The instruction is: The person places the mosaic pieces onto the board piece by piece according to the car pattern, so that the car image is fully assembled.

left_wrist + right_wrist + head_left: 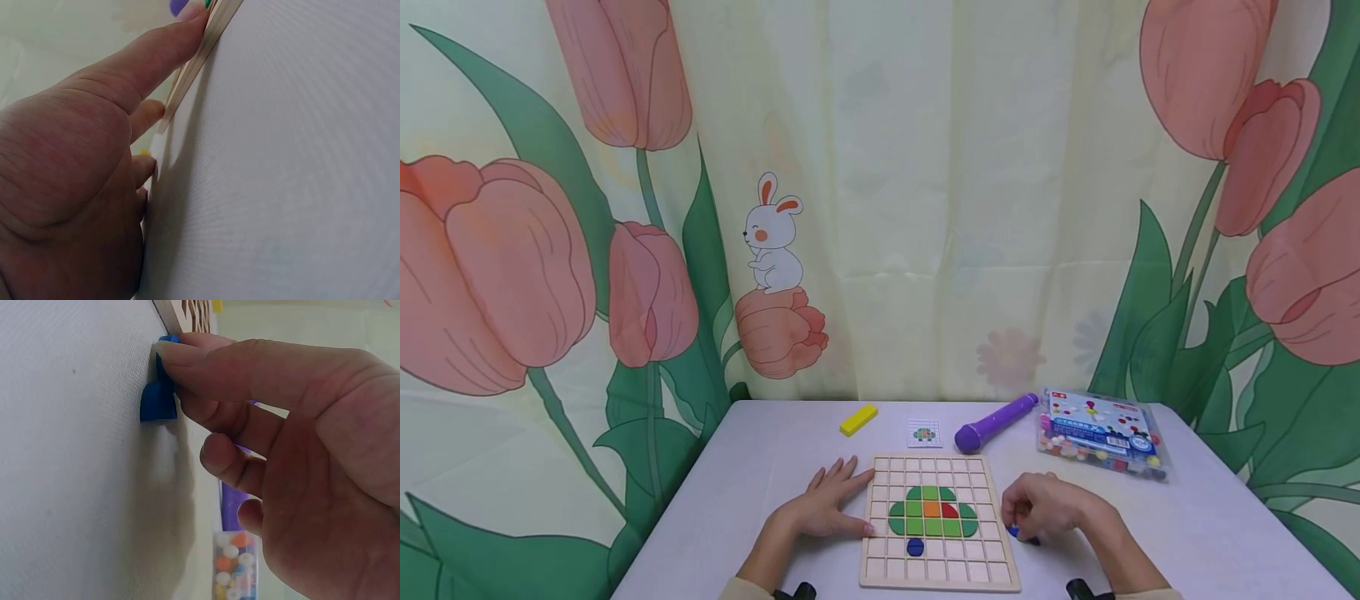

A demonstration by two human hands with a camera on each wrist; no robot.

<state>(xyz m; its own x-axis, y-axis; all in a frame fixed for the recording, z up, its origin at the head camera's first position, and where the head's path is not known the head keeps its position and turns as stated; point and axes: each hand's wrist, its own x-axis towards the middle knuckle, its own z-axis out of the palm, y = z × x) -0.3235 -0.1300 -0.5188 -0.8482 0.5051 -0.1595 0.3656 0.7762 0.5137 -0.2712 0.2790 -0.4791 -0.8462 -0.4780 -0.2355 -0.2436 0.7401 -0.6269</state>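
A wooden grid board (940,586) lies on the white table. Green pieces (913,527), an orange square (931,508) and a red piece (950,510) sit together in its middle cells, with a dark blue round shape (915,547) below them. My left hand (827,506) spreads its fingers along the board's left edge, the thumb resting on the rim. Right of the board, my right hand (1048,504) pinches a small blue piece (163,361) between thumb and forefinger, close to the tabletop. A second blue piece (157,405) with a curved side lies against it.
Behind the board are a yellow block (858,420), a small pattern card (923,434) and a purple microphone-shaped object (996,423). A clear plastic box (1101,433) of colourful beads stands at the back right. A tulip-print curtain (895,208) hangs behind the table.
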